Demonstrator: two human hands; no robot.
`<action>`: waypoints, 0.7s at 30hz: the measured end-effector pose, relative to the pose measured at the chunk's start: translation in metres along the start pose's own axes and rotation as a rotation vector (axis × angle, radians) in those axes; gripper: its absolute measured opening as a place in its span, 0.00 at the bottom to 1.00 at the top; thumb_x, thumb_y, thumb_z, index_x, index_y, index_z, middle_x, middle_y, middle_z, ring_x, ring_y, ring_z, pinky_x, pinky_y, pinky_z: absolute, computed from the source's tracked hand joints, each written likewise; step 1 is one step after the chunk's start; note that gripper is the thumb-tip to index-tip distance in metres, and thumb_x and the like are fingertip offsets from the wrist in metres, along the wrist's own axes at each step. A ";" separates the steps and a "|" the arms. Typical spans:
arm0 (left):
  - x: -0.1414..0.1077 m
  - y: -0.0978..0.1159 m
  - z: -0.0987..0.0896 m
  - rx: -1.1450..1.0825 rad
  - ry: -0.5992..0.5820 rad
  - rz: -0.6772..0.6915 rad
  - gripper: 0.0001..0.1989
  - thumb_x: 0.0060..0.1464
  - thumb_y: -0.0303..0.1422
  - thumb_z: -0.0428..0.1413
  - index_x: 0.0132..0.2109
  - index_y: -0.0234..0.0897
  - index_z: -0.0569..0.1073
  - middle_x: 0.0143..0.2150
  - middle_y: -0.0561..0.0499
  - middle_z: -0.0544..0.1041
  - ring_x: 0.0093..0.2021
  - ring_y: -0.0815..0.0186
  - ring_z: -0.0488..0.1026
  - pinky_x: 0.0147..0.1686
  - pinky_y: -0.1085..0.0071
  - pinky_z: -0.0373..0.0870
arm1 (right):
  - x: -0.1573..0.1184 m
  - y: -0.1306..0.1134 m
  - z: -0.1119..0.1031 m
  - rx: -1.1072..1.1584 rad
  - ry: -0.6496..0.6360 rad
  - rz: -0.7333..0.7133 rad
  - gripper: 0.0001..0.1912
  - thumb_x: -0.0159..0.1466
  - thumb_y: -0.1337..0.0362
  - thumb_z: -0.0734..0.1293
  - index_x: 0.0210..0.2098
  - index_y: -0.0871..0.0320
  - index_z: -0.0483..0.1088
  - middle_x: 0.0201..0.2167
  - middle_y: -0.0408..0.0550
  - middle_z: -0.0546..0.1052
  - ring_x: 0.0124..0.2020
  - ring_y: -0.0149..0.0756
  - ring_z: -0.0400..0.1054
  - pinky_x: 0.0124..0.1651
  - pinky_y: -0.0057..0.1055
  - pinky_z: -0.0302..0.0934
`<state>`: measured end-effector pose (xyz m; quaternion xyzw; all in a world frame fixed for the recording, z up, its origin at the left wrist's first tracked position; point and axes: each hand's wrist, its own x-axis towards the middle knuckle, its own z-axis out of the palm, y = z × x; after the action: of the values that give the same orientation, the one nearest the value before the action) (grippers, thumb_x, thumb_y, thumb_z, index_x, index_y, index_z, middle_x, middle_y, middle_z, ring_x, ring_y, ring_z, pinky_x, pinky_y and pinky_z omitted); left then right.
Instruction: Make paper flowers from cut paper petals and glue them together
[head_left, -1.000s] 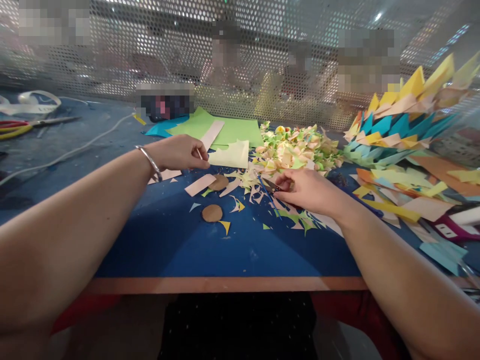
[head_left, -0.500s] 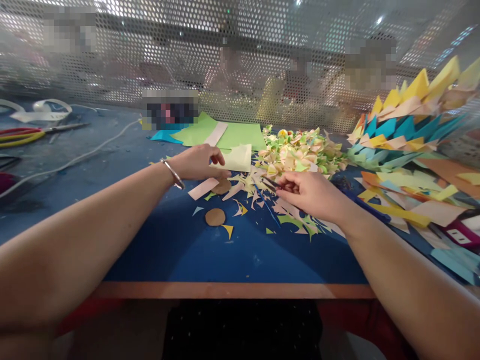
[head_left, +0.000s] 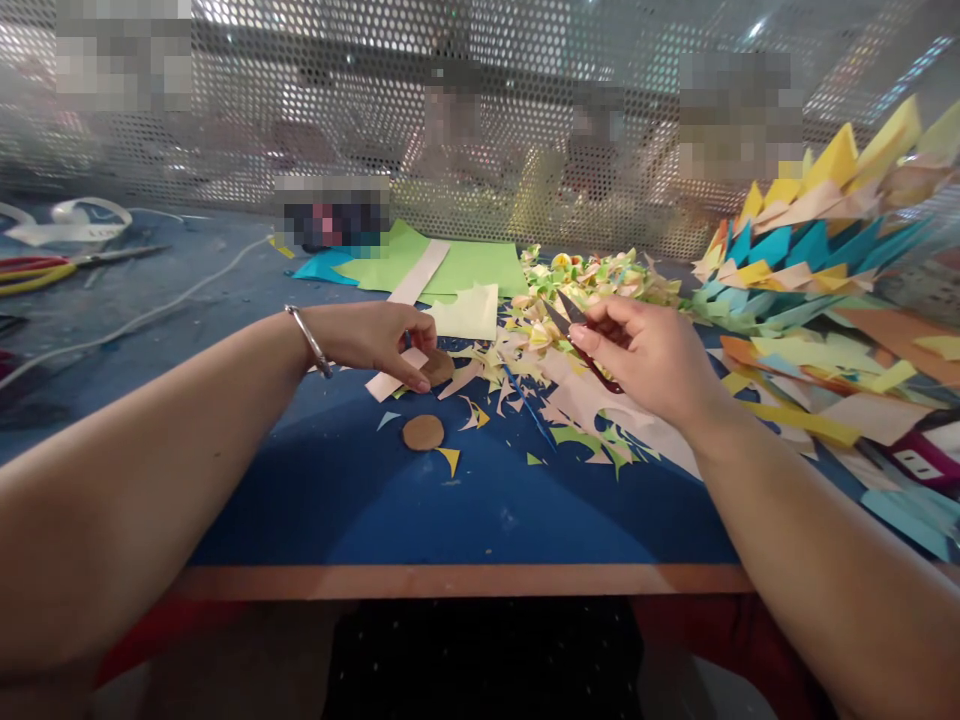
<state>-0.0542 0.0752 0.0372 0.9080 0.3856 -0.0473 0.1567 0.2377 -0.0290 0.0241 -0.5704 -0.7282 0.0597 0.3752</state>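
My left hand point(head_left: 375, 342), with a bangle at the wrist, is over a pale pink paper strip point(head_left: 386, 384), its thumb and fingers closed at the strip's upper end. A round brown disc point(head_left: 439, 368) lies partly under the fingertips, and another brown disc point(head_left: 423, 433) rests nearer the front edge. My right hand point(head_left: 637, 350) holds dark-bladed scissors point(head_left: 574, 318), blades apart and pointing up and left. Paper scraps point(head_left: 525, 375) are scattered between my hands, with a thin blue tool point(head_left: 531, 408) among them.
Green sheets point(head_left: 465, 262) lie behind my left hand, beside a pile of small paper pieces point(head_left: 592, 275). A folded-paper construction point(head_left: 817, 240) stands at the right above loose strips point(head_left: 817, 370). Scissors with red and yellow handles point(head_left: 37, 275) and a white cable point(head_left: 150, 318) lie left.
My left hand has moved left and down to the pink strip, and its fingers have closed in. The right hand has risen, and the scissors' spread blades now show.
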 end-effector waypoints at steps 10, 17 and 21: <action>0.008 0.036 0.017 -0.727 0.347 0.158 0.09 0.51 0.36 0.62 0.37 0.35 0.76 0.38 0.47 0.82 0.42 0.61 0.79 0.42 0.66 0.72 | 0.003 0.004 0.000 0.233 0.131 0.017 0.14 0.65 0.62 0.66 0.24 0.55 0.63 0.20 0.40 0.65 0.22 0.30 0.59 0.27 0.31 0.55; 0.012 0.070 0.033 -1.096 0.347 0.143 0.05 0.52 0.27 0.60 0.36 0.34 0.71 0.38 0.48 0.81 0.41 0.66 0.80 0.44 0.67 0.76 | 0.001 -0.003 0.013 0.833 0.040 0.309 0.11 0.66 0.57 0.65 0.30 0.53 0.61 0.25 0.41 0.70 0.21 0.30 0.64 0.22 0.30 0.56; 0.011 0.088 0.039 -1.102 0.289 0.064 0.06 0.52 0.27 0.60 0.34 0.36 0.69 0.38 0.48 0.81 0.41 0.66 0.80 0.45 0.66 0.78 | -0.002 -0.012 0.013 0.830 -0.108 0.355 0.19 0.64 0.45 0.67 0.32 0.53 0.62 0.21 0.35 0.59 0.15 0.24 0.49 0.17 0.29 0.44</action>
<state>0.0179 0.0123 0.0204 0.7007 0.3432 0.2902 0.5541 0.2202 -0.0307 0.0196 -0.4838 -0.5522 0.4396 0.5175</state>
